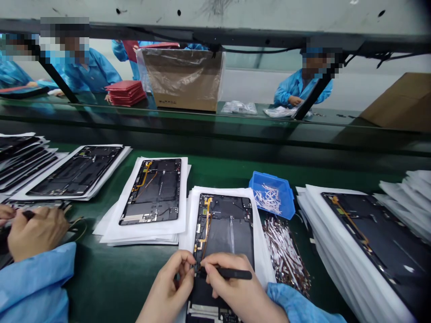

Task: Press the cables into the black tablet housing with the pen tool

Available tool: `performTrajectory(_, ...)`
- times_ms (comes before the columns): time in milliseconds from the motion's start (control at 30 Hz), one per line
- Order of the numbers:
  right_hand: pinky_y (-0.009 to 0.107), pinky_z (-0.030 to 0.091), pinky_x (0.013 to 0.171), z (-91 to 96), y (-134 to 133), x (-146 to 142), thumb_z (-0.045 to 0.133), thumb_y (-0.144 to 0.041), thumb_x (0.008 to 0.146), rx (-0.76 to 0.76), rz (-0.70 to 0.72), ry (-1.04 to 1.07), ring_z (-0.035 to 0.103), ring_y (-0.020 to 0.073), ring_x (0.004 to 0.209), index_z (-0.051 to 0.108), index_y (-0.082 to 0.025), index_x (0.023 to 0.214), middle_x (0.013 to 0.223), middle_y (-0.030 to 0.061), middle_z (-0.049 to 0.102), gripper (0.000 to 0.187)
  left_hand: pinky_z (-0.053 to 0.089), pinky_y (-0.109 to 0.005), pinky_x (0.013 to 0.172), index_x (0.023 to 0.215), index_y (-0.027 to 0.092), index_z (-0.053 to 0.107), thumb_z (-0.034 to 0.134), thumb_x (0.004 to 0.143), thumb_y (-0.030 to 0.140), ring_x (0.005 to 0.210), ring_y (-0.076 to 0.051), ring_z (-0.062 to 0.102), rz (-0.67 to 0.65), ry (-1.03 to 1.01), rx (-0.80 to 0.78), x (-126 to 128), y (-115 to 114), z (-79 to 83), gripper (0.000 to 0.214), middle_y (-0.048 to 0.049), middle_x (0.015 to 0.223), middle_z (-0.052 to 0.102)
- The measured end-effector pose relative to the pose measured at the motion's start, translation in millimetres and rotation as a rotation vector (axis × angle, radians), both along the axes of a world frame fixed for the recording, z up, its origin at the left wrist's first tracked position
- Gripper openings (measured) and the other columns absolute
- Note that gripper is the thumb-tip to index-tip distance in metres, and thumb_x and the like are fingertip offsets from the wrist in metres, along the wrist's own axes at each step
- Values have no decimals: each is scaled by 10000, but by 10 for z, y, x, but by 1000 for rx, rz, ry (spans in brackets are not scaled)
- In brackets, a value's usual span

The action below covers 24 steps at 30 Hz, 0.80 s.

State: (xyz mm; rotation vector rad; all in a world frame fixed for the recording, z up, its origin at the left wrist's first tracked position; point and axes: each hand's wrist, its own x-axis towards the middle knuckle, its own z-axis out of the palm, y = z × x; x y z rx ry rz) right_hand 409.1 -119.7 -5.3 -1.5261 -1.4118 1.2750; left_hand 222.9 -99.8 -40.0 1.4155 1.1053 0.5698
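Two bare hands work at the near end of an opened tablet point(224, 242) lying on white sheets on the green table point(111, 278): the left hand point(168, 287) pinches its fingertips closed at the lower end of the orange flex cable point(205, 224), while the right hand point(235, 287) has its grip closed around a black stylus point(232, 272), tip at the same spot. Judging by this, seating the cable is the step in hand, and it calls for steady, fine pressure. Just right, loose strips point(286, 255) lie heaped. Beyond them, a blue bin point(286, 206) holds small white strips point(267, 197). Far back, a plastic-lined cardboard box point(183, 80) stands; its contents are hidden.
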Motion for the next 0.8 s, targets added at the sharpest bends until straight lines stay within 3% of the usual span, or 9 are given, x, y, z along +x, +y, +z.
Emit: performTrajectory(800, 158, 417, 462, 10, 12, 5, 523, -286, 873, -65, 41, -11, 631, 93, 476, 746, -172, 815, 651, 4, 674, 256, 371, -234, 679, 977, 216, 481, 426, 980, 372, 735, -158, 456, -31, -21, -4, -9, -1, -6, 166, 23, 789, 456)
